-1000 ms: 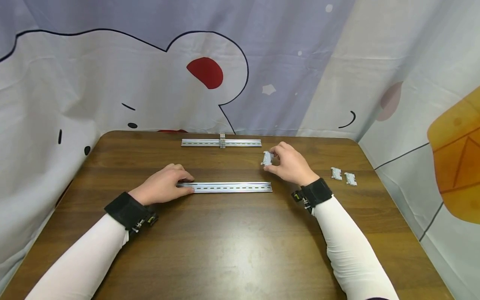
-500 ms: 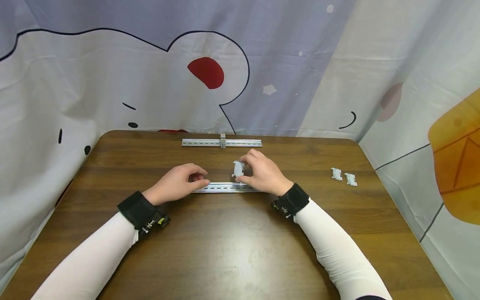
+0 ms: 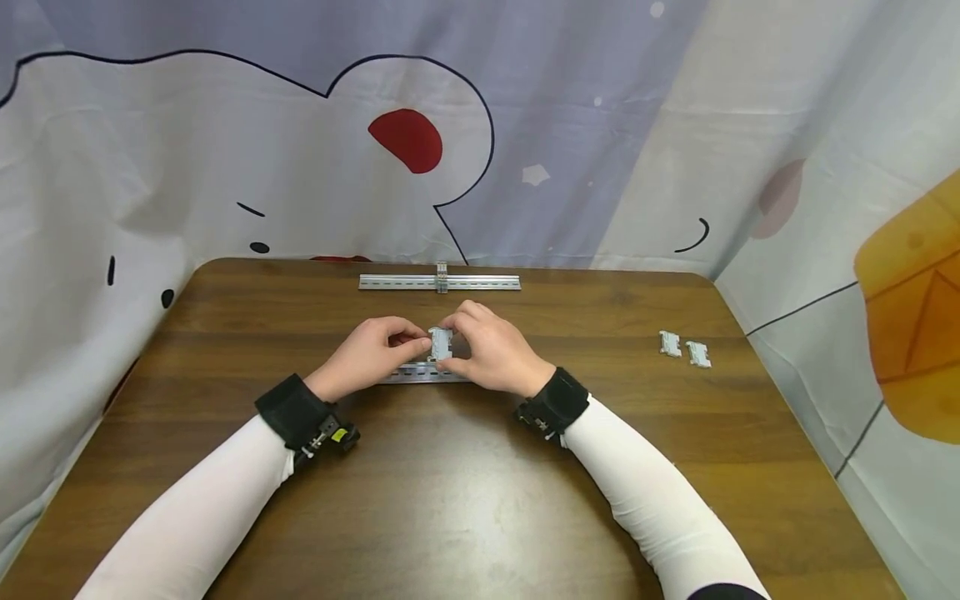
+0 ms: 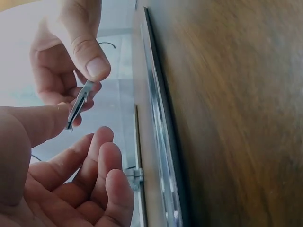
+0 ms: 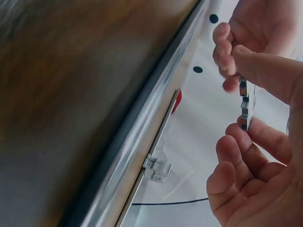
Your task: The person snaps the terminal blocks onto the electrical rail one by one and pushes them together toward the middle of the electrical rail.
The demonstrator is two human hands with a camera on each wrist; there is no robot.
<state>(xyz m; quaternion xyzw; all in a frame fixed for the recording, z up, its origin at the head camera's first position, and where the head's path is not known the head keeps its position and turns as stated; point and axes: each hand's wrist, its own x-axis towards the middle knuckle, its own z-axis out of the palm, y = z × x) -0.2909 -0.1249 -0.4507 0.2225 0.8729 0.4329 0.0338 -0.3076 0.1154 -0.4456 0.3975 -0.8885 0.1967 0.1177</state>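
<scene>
A thin grey terminal block [image 3: 441,343] is held up over the near slotted metal DIN rail [image 3: 420,374]. My right hand [image 3: 491,346] pinches the block between thumb and fingertips; in the right wrist view the narrow side of the block [image 5: 244,104] spans between them. From the other side comes my left hand [image 3: 375,354], its thumb tip right at the block's edge. In the left wrist view the left hand's other fingers [image 4: 111,189] are loosely bent, apart from the block [image 4: 79,106]. Both hands cover parts of the near rail.
Farther back lies a second DIN rail [image 3: 382,282] with terminal blocks [image 3: 442,277] mounted near its middle. Two loose terminal blocks, one [image 3: 670,343] beside the other [image 3: 698,354], lie at the right of the wooden table [image 3: 450,500]. A printed curtain [image 3: 300,167] hangs behind.
My right hand has carried the terminal block leftward to above the near rail. My left hand has let go of the rail's left end and moved right to the block.
</scene>
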